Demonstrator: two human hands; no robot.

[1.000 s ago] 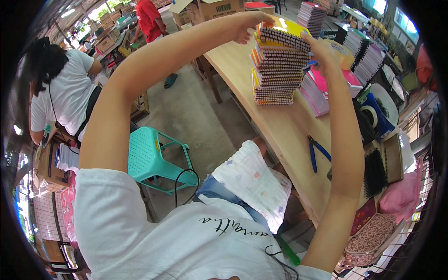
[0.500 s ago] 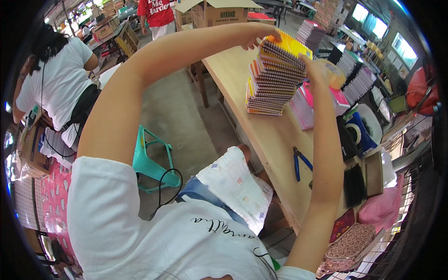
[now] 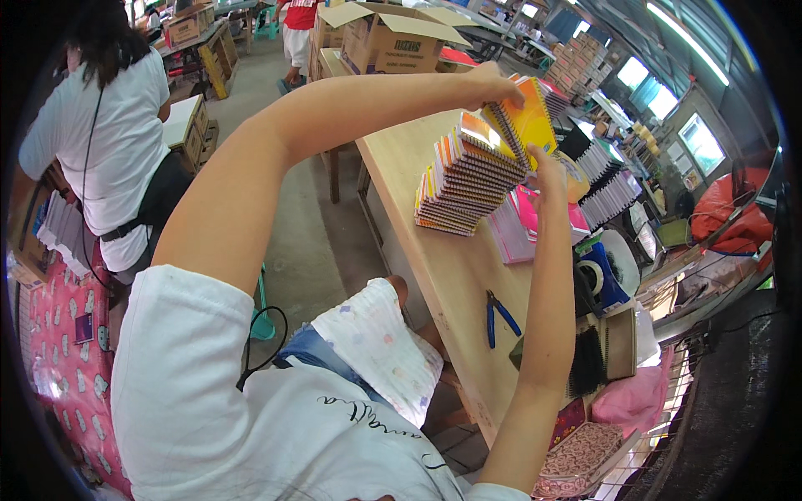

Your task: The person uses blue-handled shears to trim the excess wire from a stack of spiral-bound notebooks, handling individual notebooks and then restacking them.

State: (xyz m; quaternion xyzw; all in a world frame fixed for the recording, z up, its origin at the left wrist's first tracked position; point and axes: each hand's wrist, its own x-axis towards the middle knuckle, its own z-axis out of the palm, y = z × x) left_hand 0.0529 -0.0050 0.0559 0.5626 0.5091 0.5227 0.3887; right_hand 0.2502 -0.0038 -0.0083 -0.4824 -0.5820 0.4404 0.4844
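Observation:
A tall stack of spiral notebooks [image 3: 464,184] with orange and yellow covers leans on the wooden table [image 3: 434,267]. My left hand [image 3: 491,83] reaches over the top and grips the yellow notebook [image 3: 528,123], tilting it up off the stack. Behind the stack's far side, my right hand [image 3: 547,167] holds the stack, its fingers partly hidden by the covers.
Pink notebooks [image 3: 522,227] lie beside the stack, with more notebook piles [image 3: 610,196] to the right. Blue pliers [image 3: 499,316], a tape roll [image 3: 590,272] and black binding combs [image 3: 589,364] are nearer me. An open cardboard box [image 3: 393,37] stands at the table's far end. A person in white [image 3: 109,142] is on the left.
The view has swung, so the stack now sits more to the right. The yellow top notebook has been tipped up from the stack by my left hand.

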